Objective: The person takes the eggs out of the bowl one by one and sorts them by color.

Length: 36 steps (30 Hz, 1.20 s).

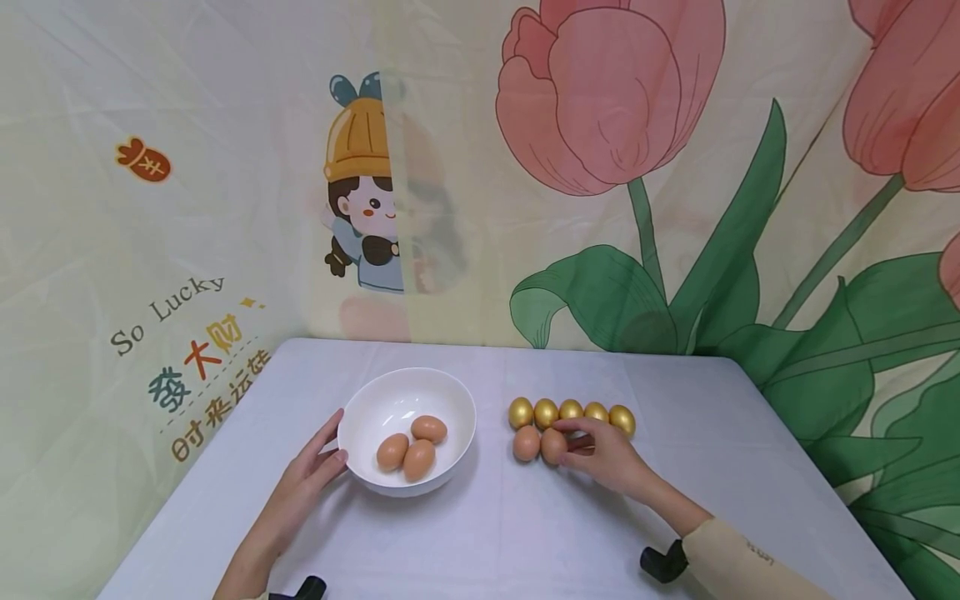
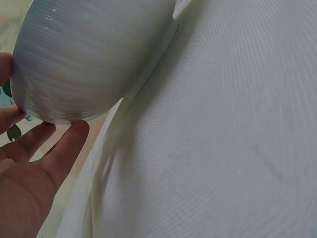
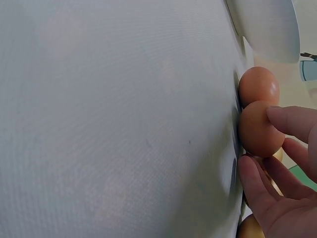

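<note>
A white bowl stands on the left of the table with 3 brown eggs lying in it. My left hand touches the bowl's left side with spread fingers; in the left wrist view the fingertips rest against its outer wall. On the right, my right hand holds a brown egg between thumb and fingers, low at the table surface. Another brown egg sits close on its left. Behind them runs a row of several golden eggs, partly hidden by the right hand.
A white cloth covers the table. Its back edge meets a printed backdrop with tulips and a cartoon figure. A stretch of cloth separates the bowl from the eggs. Black straps show at both wrists.
</note>
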Available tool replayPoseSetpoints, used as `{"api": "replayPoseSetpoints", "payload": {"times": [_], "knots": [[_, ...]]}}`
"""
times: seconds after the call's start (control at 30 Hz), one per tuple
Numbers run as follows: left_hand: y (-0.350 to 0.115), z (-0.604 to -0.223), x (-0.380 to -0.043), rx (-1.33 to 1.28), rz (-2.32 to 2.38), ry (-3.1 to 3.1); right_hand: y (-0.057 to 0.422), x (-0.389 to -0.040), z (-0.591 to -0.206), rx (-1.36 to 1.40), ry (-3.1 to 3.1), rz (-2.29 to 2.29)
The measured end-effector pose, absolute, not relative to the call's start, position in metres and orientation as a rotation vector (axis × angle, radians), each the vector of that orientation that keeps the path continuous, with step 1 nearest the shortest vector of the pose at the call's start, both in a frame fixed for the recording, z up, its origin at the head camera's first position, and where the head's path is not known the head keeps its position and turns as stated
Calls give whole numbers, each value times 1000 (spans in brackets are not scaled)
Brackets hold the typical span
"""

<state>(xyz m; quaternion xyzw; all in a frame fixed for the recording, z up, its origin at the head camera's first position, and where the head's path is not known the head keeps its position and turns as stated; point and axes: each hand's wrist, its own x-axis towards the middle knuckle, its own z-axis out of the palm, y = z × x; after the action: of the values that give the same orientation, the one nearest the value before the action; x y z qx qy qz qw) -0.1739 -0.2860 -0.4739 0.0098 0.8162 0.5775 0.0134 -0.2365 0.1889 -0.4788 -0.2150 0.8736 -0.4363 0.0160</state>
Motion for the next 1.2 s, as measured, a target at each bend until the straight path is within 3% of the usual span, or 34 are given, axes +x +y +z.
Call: {"api": "replayPoseSetpoints", "payload": {"times": [0.67, 1.2], "knots": [[-285, -476, -176, 42, 1817, 2528, 194, -233, -467, -624, 2734, -1356], [-286, -477, -176, 57, 1821, 2545, 155, -223, -417, -732, 2745, -1399]]}}
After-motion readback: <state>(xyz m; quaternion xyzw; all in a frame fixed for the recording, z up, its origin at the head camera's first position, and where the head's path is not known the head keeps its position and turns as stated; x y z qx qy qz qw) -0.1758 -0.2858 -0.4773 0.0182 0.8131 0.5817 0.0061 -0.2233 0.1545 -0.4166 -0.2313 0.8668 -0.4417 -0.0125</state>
